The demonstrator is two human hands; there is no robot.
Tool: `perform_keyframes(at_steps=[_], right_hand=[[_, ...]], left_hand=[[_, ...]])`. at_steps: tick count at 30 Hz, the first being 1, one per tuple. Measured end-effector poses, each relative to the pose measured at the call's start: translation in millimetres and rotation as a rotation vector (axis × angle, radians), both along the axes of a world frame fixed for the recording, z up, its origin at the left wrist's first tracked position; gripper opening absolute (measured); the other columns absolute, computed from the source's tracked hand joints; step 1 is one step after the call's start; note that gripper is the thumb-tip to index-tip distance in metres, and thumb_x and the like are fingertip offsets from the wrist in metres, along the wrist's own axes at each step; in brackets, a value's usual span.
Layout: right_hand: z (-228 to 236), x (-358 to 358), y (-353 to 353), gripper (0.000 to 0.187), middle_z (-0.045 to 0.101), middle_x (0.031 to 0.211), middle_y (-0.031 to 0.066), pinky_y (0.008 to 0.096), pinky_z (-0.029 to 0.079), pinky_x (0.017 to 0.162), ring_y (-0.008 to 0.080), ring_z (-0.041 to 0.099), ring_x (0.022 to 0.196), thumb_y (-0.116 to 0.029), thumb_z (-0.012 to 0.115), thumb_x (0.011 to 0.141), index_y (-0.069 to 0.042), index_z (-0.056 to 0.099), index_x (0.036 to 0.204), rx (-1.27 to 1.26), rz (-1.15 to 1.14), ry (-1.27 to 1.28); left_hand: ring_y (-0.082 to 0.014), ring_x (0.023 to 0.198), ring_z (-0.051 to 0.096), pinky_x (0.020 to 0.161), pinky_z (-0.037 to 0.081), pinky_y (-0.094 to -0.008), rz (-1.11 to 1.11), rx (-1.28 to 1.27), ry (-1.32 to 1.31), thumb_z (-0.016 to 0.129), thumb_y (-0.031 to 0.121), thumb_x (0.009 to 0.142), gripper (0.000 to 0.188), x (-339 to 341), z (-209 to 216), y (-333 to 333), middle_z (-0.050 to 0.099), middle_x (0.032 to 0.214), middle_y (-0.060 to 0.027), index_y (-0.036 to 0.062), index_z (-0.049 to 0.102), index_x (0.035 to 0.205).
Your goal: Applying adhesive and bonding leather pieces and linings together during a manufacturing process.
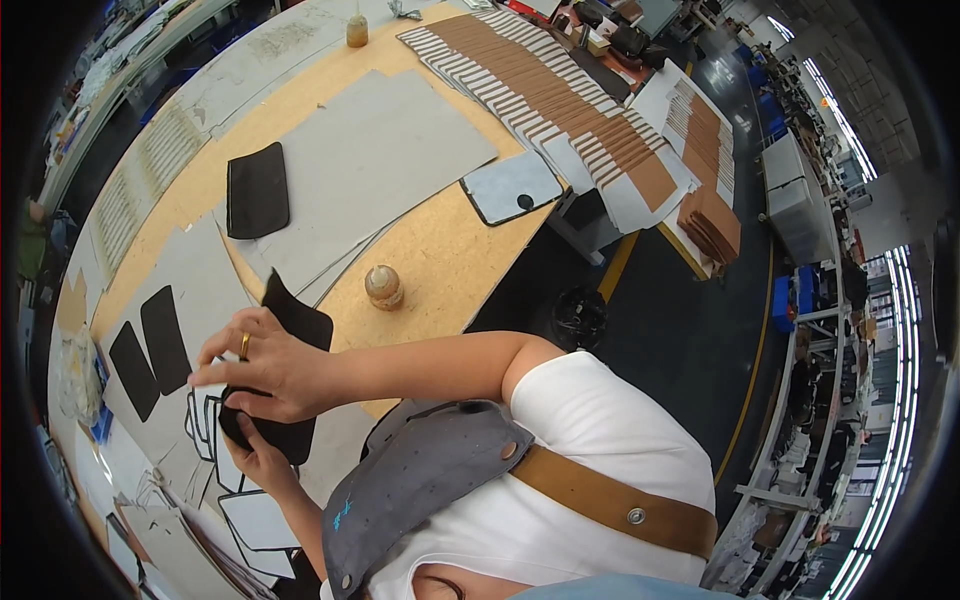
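Low at the left, a black sheet-like piece (285,440) is held between my two hands. My right hand (268,365), with a ring on one finger, pinches its upper edge. From below, my left hand (262,462) grips its near edge with the thumb. Another black piece (298,312) shows beyond my right wrist; whether the two are joined is hidden. Pale panels with black borders (262,520) lie fanned under and beside my hands. Two flat black pieces (165,335) rest further left on grey board. A dark rounded piece (258,190) lies farther off on the board.
A small bottle (384,287) of amber liquid stands right of my hands, another bottle (357,31) at the far edge. A pale panel (512,187) carrying a small dark disc lies near the table's right edge. Overlapping rows of brown pieces (540,80) cover the far right.
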State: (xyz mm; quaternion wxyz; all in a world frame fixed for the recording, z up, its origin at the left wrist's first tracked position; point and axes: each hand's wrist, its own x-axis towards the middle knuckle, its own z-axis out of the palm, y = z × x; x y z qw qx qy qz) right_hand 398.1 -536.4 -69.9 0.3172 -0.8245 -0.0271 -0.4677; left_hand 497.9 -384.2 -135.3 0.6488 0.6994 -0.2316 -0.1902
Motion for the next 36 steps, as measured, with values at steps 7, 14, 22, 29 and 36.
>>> perform_keyframes(at_steps=[7,14,22,29,36], right_hand=[[-24.5,-25.3,-7.9,0.017,0.052,0.082,0.0067,0.0331,0.040,0.071,0.0240,0.050,0.078,0.003,0.053,0.074,-0.006,0.059,0.087,0.325,0.050,0.098],[-157.7,-103.5,7.8,0.016,0.058,0.081,0.0087,0.0353,0.043,0.069,0.0272,0.055,0.079,-0.004,0.048,0.077,-0.007,0.061,0.086,0.527,0.003,0.724],[-219.0,-155.1,-52.0,0.089,0.043,0.115,0.0225,0.0379,0.039,0.090,0.0309,0.045,0.108,-0.027,0.075,0.071,-0.004,0.018,0.136,0.569,-0.717,0.729],[-201.7,-102.8,-80.3,0.079,0.051,0.116,0.0170,0.0352,0.044,0.087,0.0267,0.053,0.103,-0.023,0.077,0.067,-0.005,0.032,0.129,0.889,-0.458,0.671],[-222.3,-186.2,-154.2,0.067,0.052,0.114,0.0131,0.0306,0.045,0.084,0.0211,0.054,0.099,-0.018,0.075,0.071,0.003,0.037,0.122,0.831,-0.949,0.279]], left_hand=[[-0.0228,0.104,0.054,0.089,0.047,-0.0367,0.100,-0.069,0.544,0.050,0.023,0.092,0.040,-31.4,-76.8,13.5,0.048,0.120,-0.0158,0.0022,0.038,0.124],[-0.0178,0.095,0.055,0.086,0.044,-0.0294,-0.556,0.485,0.541,0.046,0.017,0.094,0.033,-50.3,-148.6,53.5,0.057,0.105,-0.0115,-0.0024,0.047,0.120],[-0.0160,0.089,0.058,0.081,0.046,-0.0264,-0.404,0.437,0.396,0.046,0.015,0.093,0.025,-31.0,-129.8,48.0,0.061,0.096,-0.0107,-0.0040,0.055,0.108],[-0.0151,0.086,0.059,0.079,0.046,-0.0262,-0.391,0.456,0.313,0.048,0.012,0.091,0.022,-31.2,-120.7,30.4,0.063,0.091,-0.0093,-0.0025,0.057,0.103],[-0.0131,0.082,0.058,0.074,0.046,-0.0267,-0.399,0.492,0.349,0.049,0.014,0.090,0.020,-30.0,-125.0,39.8,0.062,0.089,-0.0075,-0.0004,0.059,0.101]])
